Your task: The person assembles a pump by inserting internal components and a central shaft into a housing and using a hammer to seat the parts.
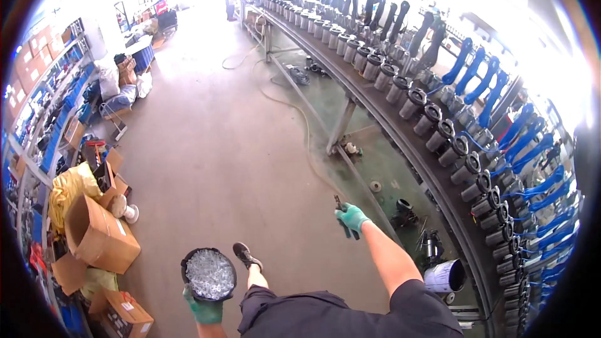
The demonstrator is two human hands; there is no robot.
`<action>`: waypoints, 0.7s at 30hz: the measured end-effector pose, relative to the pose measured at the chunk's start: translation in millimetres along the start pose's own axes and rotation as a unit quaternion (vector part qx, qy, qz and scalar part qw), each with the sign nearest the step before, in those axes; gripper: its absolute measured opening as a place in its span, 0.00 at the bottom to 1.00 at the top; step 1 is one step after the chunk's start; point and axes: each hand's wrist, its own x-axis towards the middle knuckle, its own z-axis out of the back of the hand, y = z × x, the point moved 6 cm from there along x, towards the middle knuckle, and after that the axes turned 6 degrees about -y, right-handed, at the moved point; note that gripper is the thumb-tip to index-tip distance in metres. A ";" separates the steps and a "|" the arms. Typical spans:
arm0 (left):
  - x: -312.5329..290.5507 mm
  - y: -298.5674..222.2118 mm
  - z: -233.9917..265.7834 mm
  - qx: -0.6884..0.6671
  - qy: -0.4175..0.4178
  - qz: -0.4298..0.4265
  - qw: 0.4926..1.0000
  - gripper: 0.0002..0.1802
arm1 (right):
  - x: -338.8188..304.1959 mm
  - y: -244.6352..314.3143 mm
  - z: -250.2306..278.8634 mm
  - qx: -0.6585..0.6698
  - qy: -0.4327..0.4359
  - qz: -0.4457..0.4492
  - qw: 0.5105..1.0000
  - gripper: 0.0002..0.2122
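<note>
My left hand [203,308], in a green glove, grips the near rim of a round black bowl [184,264]. A heap of small, clear or silvery pieces [211,273] fills the bowl; they are too small to name. My right hand [352,217], also green-gloved, is closed round pliers [339,203] out over the floor, with the jaws pointing away from me and the dark handles showing below the palm. Nearest to this hand is the long bench on the right, which it does not touch.
Rows of metal cylinders [413,104] with black rings line the curved bench [400,125], with black and blue cable bundles [479,84] behind. Below are a white bucket [443,277] and a floor hose [307,131]. Open cardboard boxes [103,238] stand beside the left shelves [47,169].
</note>
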 end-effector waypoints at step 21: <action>632.7 -229.2 -149.7 -0.002 0.046 0.034 0.998 0.49 | 134.2 -15.9 -192.0 -0.201 0.245 -0.329 0.890 0.25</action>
